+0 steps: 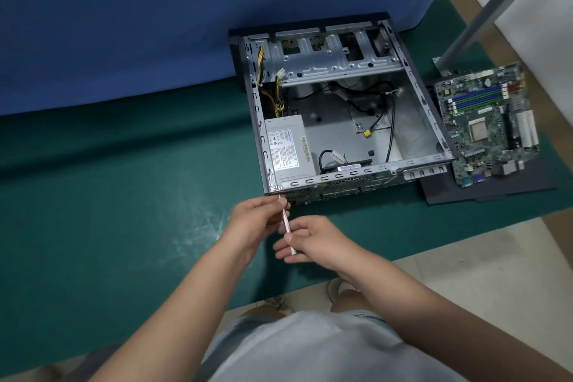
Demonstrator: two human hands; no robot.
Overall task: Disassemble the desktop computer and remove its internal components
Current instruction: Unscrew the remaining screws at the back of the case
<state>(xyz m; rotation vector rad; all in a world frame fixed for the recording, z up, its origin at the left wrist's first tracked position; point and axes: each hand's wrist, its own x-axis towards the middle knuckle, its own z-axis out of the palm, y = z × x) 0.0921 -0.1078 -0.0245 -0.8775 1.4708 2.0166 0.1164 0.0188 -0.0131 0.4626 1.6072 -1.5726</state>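
- Desktop case (415,93), bare stamped sheet metal with slotted rims, is lying open on the green mat (124,195), its back edge against a blue fabric panel (155,9).
- Power supply (286,146), a grey metal box, is sitting in the case's near-left corner; its white label carries fine print too small to read. Yellow and black cables (277,99) are running up from it.
- Motherboard (490,124), green, with blue and green slots, is lying outside on a dark sheet (496,189), just right of the case.
- Left hand (257,220) is pinching the thin silvery screwdriver (286,226) near its tip, at the case's near-left corner.
- Right hand (313,240) is gripping the handle end.
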